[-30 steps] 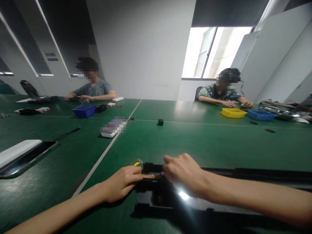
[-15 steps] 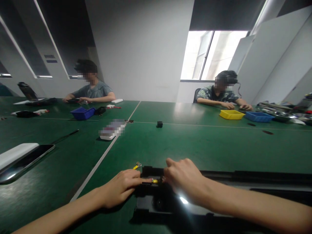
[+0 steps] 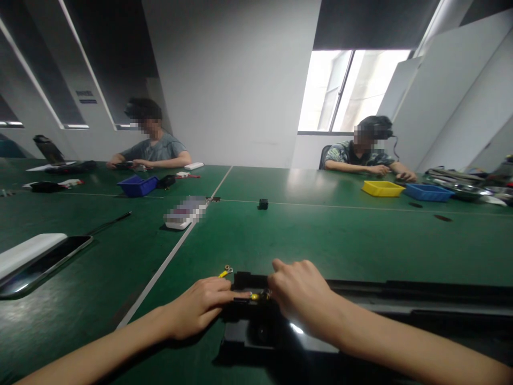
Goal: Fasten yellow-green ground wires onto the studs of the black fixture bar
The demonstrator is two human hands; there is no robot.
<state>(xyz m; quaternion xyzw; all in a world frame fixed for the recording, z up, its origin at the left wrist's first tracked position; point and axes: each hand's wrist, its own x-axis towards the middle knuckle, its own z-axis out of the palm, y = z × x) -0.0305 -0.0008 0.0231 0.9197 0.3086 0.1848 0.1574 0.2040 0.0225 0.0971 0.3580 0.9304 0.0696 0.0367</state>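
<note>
A long black housing (image 3: pixel 244 339) lies across the front of the table, with a bright reflection on its inner surface. At its left end my left hand (image 3: pixel 202 305) holds a dark wire, its index finger stretched along it to a yellow-sleeved terminal (image 3: pixel 255 297). Just beyond the knuckles, yellow-sleeved ring terminals (image 3: pixel 225 271) stick out over the table. My right hand (image 3: pixel 298 286) is closed over the housing, against the inner end of the yellow-sleeved terminal. Whatever its fingers grip is hidden behind the hand.
On the green table (image 3: pixel 340 235) are a small black block (image 3: pixel 263 204), a white device (image 3: pixel 184 214), a phone (image 3: pixel 52 264), a dark blue bin (image 3: pixel 138 185), a yellow bin (image 3: pixel 382 189) and a blue bin (image 3: pixel 428 192). Two people (image 3: pixel 158 149) sit at the far side.
My right hand has shifted and turned very slightly; my left hand stays in place on the wire. The whole view has moved a little.
</note>
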